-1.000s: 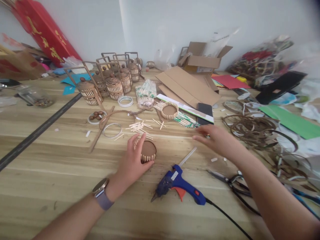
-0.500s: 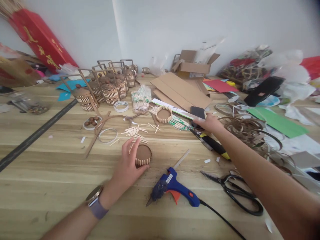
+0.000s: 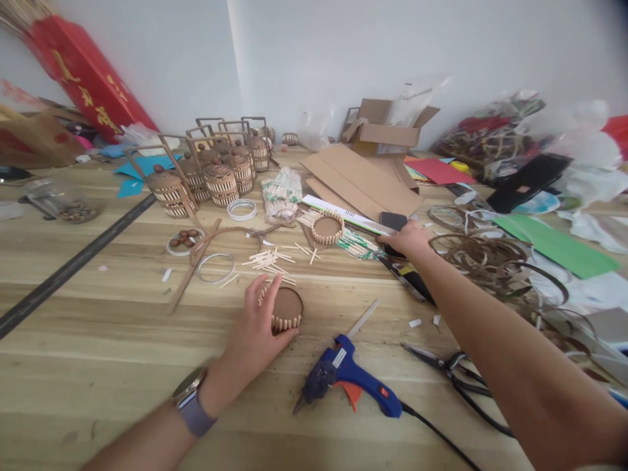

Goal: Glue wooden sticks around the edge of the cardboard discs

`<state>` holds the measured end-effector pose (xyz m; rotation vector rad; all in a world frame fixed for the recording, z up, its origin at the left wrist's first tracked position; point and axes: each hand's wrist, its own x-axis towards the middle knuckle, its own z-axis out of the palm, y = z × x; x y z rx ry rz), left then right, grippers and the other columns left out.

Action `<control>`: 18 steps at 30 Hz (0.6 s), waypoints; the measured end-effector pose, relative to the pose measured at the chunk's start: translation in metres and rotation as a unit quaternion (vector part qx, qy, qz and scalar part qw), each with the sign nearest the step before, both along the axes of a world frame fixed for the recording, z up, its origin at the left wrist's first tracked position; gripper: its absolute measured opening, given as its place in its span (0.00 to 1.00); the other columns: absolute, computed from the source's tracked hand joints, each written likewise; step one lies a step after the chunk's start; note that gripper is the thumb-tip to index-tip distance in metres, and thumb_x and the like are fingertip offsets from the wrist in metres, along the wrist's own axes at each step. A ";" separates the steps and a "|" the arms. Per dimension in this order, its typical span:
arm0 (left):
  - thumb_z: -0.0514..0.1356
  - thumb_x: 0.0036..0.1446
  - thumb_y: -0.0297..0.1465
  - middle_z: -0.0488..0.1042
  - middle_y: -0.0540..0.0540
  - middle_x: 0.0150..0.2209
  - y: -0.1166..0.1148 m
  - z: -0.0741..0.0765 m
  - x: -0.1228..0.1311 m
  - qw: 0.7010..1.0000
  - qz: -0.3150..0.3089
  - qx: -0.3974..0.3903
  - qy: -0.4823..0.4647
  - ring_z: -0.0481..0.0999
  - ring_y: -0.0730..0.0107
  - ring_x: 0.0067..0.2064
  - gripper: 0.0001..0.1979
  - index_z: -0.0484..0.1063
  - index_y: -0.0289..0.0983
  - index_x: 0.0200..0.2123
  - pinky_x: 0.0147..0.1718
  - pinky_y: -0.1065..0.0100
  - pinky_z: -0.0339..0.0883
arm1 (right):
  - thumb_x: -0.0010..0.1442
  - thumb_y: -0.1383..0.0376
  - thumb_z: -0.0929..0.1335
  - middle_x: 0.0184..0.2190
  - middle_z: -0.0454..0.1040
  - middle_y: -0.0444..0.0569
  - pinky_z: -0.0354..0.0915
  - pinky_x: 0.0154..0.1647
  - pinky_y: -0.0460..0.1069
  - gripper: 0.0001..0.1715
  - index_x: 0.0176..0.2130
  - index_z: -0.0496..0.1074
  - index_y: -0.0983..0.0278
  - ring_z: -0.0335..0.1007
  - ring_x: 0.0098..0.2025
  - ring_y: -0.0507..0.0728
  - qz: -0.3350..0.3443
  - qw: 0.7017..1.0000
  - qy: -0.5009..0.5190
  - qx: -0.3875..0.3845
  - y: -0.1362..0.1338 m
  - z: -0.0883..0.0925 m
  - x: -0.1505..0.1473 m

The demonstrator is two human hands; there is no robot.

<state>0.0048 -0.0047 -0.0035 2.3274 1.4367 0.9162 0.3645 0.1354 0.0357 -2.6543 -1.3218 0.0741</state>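
My left hand [image 3: 255, 327] is closed around the left side of a small round base [image 3: 288, 305], its fingertips and thumb at the rim. Short wooden sticks stand upright along part of that rim. My right hand [image 3: 408, 238] reaches across the table to a dark, phone-like slab [image 3: 394, 221]; its thumb side lies across the slab and some fingers are hidden. A black-and-yellow utility knife [image 3: 415, 282] lies under the right forearm. Just beyond the left hand are loose matchstick-like sticks [image 3: 269, 260]. A blue glue gun [image 3: 343, 369] rests on its side to the right.
Another stick-rimmed base [image 3: 328, 227] sits farther back beside bagged sticks [image 3: 282, 193]. Several small lidded baskets [image 3: 220, 182] with handles stand back left. Black scissors [image 3: 461, 373] lie partly behind my right forearm. Cardboard [image 3: 360, 180] and coiled strips [image 3: 471, 255] cover the back right.
The view has shifted slightly, so everything sits a little farther right and lower. Both hands keep their places on the base and the slab.
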 end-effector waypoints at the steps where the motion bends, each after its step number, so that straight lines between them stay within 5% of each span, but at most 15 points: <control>1: 0.68 0.48 0.28 0.51 0.35 0.61 0.000 0.000 0.000 1.000 0.000 0.000 0.000 0.56 0.43 0.64 0.48 0.44 0.44 0.66 0.59 0.42 0.59 | 0.50 0.47 0.72 0.53 0.66 0.75 0.63 0.52 0.59 0.53 0.60 0.57 0.80 0.62 0.57 0.74 0.003 1.000 -0.004 0.001 -0.002 0.000 -0.001; 8: 0.71 0.46 0.29 0.50 0.36 0.62 0.001 -0.002 -0.001 1.000 0.002 -0.012 0.003 0.56 0.43 0.65 0.52 0.43 0.47 0.66 0.59 0.41 0.59 | 0.58 0.51 0.65 0.59 0.61 0.62 0.54 0.56 0.63 0.28 0.53 0.70 0.63 0.50 0.62 0.73 0.121 0.989 -0.074 0.038 -0.017 0.000 -0.017; 15: 0.73 0.43 0.30 0.51 0.36 0.61 0.001 -0.002 0.000 1.000 0.006 -0.002 0.001 0.57 0.42 0.64 0.53 0.44 0.48 0.66 0.59 0.40 0.58 | 0.56 0.69 0.63 0.47 0.75 0.57 0.49 0.57 0.61 0.16 0.42 0.75 0.65 0.53 0.59 0.69 0.207 0.971 -0.106 0.044 -0.006 0.001 -0.020; 18: 0.73 0.43 0.30 0.51 0.36 0.61 0.001 -0.003 0.000 1.000 0.008 -0.008 -0.001 0.58 0.42 0.64 0.53 0.44 0.47 0.66 0.59 0.40 0.59 | 0.54 0.69 0.64 0.45 0.76 0.58 0.50 0.54 0.62 0.13 0.38 0.76 0.65 0.57 0.55 0.69 0.231 0.966 -0.109 0.045 0.001 0.005 -0.025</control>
